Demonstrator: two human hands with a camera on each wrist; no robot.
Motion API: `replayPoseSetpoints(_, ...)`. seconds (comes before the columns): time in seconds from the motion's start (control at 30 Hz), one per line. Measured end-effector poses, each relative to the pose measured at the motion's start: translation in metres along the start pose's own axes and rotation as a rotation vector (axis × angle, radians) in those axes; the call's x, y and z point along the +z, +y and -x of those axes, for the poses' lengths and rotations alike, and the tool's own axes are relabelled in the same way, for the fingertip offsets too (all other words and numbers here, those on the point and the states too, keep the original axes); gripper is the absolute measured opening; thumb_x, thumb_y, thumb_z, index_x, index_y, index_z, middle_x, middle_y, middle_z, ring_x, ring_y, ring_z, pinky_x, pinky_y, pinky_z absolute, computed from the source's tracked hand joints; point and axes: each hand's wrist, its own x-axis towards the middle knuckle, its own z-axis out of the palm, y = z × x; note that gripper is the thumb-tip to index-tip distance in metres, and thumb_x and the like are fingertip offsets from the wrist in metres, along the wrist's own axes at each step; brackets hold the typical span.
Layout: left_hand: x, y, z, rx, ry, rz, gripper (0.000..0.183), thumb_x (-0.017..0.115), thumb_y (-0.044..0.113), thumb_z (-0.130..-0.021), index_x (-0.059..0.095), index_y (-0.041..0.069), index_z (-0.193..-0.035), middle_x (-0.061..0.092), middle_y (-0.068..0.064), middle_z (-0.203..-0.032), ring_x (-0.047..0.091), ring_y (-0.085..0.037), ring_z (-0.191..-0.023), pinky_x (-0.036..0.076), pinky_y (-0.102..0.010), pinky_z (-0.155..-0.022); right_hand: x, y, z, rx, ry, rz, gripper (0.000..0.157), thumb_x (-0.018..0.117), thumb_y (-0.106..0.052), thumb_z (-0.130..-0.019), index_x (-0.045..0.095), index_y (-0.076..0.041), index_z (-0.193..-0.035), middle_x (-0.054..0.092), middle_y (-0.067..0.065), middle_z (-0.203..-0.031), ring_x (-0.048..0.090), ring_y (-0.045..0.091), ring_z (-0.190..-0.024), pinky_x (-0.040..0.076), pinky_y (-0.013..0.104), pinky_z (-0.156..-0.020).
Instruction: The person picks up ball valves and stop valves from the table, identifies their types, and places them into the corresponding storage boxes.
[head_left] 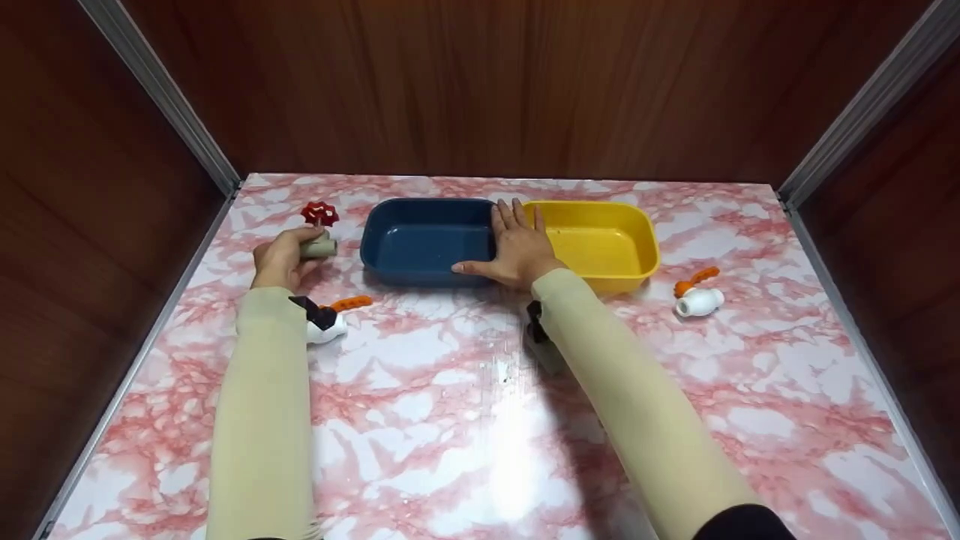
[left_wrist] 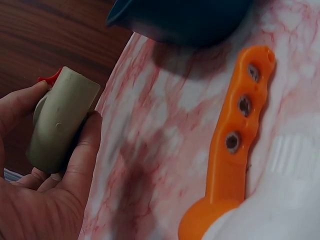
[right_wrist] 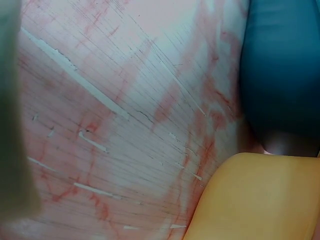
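My left hand [head_left: 276,259] grips a grey-green valve [head_left: 321,248] with a red handwheel [head_left: 320,213], held at the left of the blue tub [head_left: 424,278]. In the left wrist view the thumb and fingers close round the valve body [left_wrist: 62,117]. My right hand [head_left: 519,253] lies with fingers spread over the adjoining rims of the blue tub and the yellow tub [head_left: 626,284]. Under my left wrist sits a white ball valve [head_left: 328,331] with an orange handle [left_wrist: 227,145], partly hidden. The right wrist view shows only the tubs' outer walls, not the right fingers.
Another white ball valve [head_left: 700,302] with an orange lever lies to the right of the yellow tub. A grey object [head_left: 546,354] shows partly beneath my right forearm; its kind is unclear. Dark wooden panels [head_left: 480,90] enclose the marbled table [head_left: 420,450].
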Motion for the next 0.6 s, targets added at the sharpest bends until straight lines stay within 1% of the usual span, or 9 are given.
replayPoseSetpoints(0.07, 0.003, 0.001, 0.000, -0.001, 0.002, -0.001, 0.064, 0.096, 0.014, -0.092, 0.068, 0.011, -0.149, 0.078, 0.002, -0.085, 0.082, -0.011, -0.076, 0.072, -0.030, -0.097, -0.001, 0.000, 0.001, 0.000, 0.004, 0.003, 0.141, 0.046, -0.104, -0.093, 0.005, -0.006, -0.186, 0.002, 0.013, -0.198, -0.001, 0.037, -0.187, -0.012, 0.065, -0.149)
replayPoseSetpoints(0.13, 0.005, 0.002, 0.000, 0.001, 0.001, 0.000, 0.068, 0.096, 0.014, -0.092, 0.066, 0.011, -0.153, 0.078, 0.001, -0.091, 0.082, -0.012, -0.080, 0.072, -0.029, -0.097, -0.001, -0.001, 0.001, -0.001, 0.004, 0.008, 0.142, 0.045, -0.104, -0.092, 0.005, -0.006, -0.186, 0.002, 0.013, -0.198, -0.001, 0.037, -0.187, -0.012, 0.065, -0.149)
replayPoseSetpoints(0.27, 0.011, 0.006, 0.001, -0.012, -0.023, 0.014, 0.081, 0.096, 0.012, -0.094, 0.057, 0.009, -0.165, 0.076, -0.003, -0.119, 0.082, -0.015, -0.099, 0.070, -0.029, -0.102, -0.002, -0.001, 0.001, -0.002, 0.004, 0.009, 0.141, 0.044, -0.104, -0.092, 0.005, -0.006, -0.186, 0.003, 0.013, -0.198, -0.001, 0.037, -0.187, -0.012, 0.065, -0.149)
replayPoseSetpoints(0.33, 0.015, 0.007, 0.004, -0.015, -0.039, 0.017, 0.084, 0.095, 0.012, -0.094, 0.055, 0.009, -0.167, 0.073, -0.005, -0.129, 0.081, -0.017, -0.108, 0.069, -0.031, -0.107, -0.002, -0.002, 0.001, -0.002, 0.003, 0.007, 0.141, 0.044, -0.104, -0.092, 0.005, -0.007, -0.187, 0.003, 0.013, -0.198, 0.000, 0.037, -0.187, -0.012, 0.064, -0.149)
replayPoseSetpoints(0.4, 0.017, 0.009, 0.008, -0.019, -0.051, 0.010, 0.084, 0.096, 0.013, -0.094, 0.056, 0.010, -0.168, 0.073, -0.006, -0.140, 0.081, -0.019, -0.116, 0.068, -0.032, -0.110, -0.001, -0.001, 0.001, -0.001, 0.003, 0.002, 0.140, 0.045, -0.103, -0.093, 0.005, -0.007, -0.187, 0.003, 0.013, -0.198, 0.000, 0.037, -0.187, -0.012, 0.064, -0.149)
replayPoseSetpoints(0.5, 0.020, 0.010, 0.013, -0.026, -0.058, -0.024, 0.082, 0.097, 0.019, -0.095, 0.059, 0.012, -0.167, 0.072, -0.006, -0.148, 0.082, -0.019, -0.119, 0.066, -0.030, -0.112, -0.001, -0.001, 0.001, 0.000, 0.002, 0.005, 0.140, 0.045, -0.103, -0.093, 0.005, -0.007, -0.187, 0.003, 0.013, -0.198, 0.000, 0.037, -0.187, -0.012, 0.064, -0.149)
replayPoseSetpoints(0.57, 0.022, 0.011, 0.016, -0.032, -0.058, -0.049, 0.080, 0.097, 0.023, -0.095, 0.061, 0.013, -0.166, 0.072, -0.005, -0.154, 0.084, -0.019, -0.118, 0.066, -0.029, -0.112, -0.001, 0.000, 0.000, -0.001, 0.001, 0.005, 0.140, 0.045, -0.103, -0.093, 0.005, -0.007, -0.187, 0.003, 0.013, -0.198, -0.001, 0.037, -0.187, -0.012, 0.064, -0.149)
replayPoseSetpoints(0.6, 0.023, 0.011, 0.016, -0.033, -0.059, -0.054, 0.080, 0.097, 0.023, -0.096, 0.061, 0.014, -0.166, 0.072, -0.005, -0.153, 0.085, -0.018, -0.115, 0.066, -0.029, -0.113, -0.001, 0.000, 0.000, -0.001, 0.001, 0.005, 0.140, 0.045, -0.103, -0.093, 0.005, -0.007, -0.187, 0.003, 0.013, -0.198, -0.001, 0.037, -0.187, -0.012, 0.064, -0.149)
